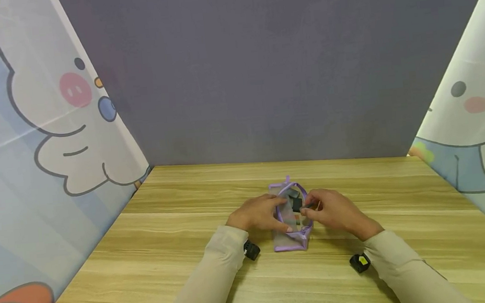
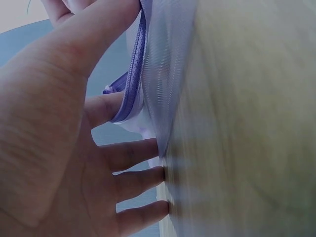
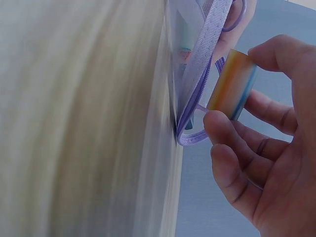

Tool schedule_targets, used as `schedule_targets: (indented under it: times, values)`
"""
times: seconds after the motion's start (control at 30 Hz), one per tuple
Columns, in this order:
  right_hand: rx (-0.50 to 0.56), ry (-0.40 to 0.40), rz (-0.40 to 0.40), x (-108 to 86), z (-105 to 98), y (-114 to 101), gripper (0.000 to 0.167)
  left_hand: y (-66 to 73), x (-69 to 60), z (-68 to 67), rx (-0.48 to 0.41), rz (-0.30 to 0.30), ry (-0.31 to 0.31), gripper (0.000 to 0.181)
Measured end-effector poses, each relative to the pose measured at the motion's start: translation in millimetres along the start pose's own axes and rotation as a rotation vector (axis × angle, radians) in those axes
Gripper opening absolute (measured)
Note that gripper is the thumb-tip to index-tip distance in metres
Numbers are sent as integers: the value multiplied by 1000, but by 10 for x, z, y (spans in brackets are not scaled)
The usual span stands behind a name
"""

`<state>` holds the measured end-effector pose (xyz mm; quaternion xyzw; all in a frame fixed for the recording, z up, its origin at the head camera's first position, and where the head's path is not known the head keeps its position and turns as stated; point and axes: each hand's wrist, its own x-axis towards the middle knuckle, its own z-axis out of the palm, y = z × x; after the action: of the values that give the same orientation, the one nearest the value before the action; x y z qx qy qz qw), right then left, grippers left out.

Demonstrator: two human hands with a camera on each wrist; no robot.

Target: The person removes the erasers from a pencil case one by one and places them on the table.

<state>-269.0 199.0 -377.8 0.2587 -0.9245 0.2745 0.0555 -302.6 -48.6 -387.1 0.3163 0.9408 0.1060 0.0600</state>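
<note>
A see-through mesh pouch with purple zipper edging (image 1: 288, 247) lies on the table, its zipper pulled apart into an oval mouth. Several small dark and coloured pieces show inside, among them a black block (image 1: 296, 205). My left hand (image 1: 260, 213) holds the pouch's left side; in the left wrist view the thumb and index finger of that hand (image 2: 74, 113) are at the purple zipper (image 2: 132, 84), other fingertips against the table. Over the right edge of the mouth, my right hand (image 1: 336, 212) pinches a small block, striped orange and blue (image 3: 232, 84) in the right wrist view, between thumb and fingers (image 3: 222, 126).
The pouch stands alone on a wood-grain table (image 1: 149, 275), with a dark grey panel (image 1: 261, 73) behind. Cartoon-printed sheets (image 1: 51, 139) hang on both sides. A small black wrist camera (image 1: 251, 250) sits at the left wrist, another (image 1: 359, 262) at the right.
</note>
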Motion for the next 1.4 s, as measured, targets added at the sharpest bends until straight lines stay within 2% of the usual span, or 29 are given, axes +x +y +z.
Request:
schedule_targets:
  times: [0.4,1.07,1.4]
  values:
    - [3,46,18,-39,-45,-3,24,24,-13,-21,-3,-17,-16,89]
    - [-16,99,63,-89,-160,100,30,14,7,2,1,-21,-18,89]
    - [-13,110,80,-123,-231,123,27,19,-9,-4,7,-24,-20,89]
